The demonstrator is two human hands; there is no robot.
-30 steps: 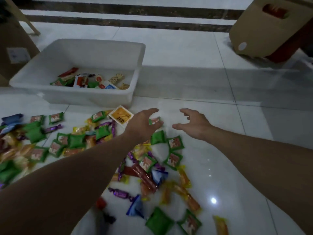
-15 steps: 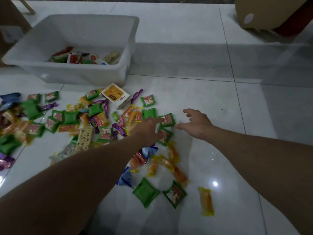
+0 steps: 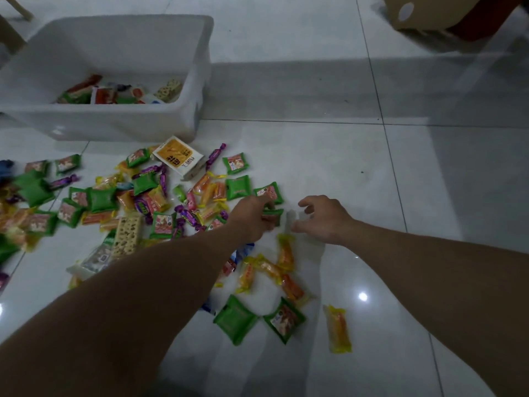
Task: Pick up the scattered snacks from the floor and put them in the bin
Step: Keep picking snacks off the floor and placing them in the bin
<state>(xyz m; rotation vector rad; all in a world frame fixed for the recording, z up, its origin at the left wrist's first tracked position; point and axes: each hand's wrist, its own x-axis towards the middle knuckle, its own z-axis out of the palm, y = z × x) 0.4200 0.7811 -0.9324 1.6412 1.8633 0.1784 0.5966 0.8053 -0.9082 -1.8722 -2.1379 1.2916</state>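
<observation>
Glossy pale floor tiles point(image 3: 315, 156) with dark grout lines spread around both hands; a cardboard box point(image 3: 423, 12) sits far beyond the right hand point(image 3: 323, 219). The snacks point(image 3: 160, 202), green, orange and purple packets, lie scattered mostly under and beside the left hand point(image 3: 252, 219), which pinches 1 green packet point(image 3: 273, 214). The right hand is loosely curled, holding nothing. The white bin point(image 3: 114, 121) stands beyond the left hand.

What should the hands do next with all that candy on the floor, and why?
Probably close the left hand on the green packet its fingers are touching. It hasn't clearly gripped it, and the right hand is open and empty beside it, ready to help gather. The white bin sits just beyond the pile, so a handful has a short trip.
</observation>
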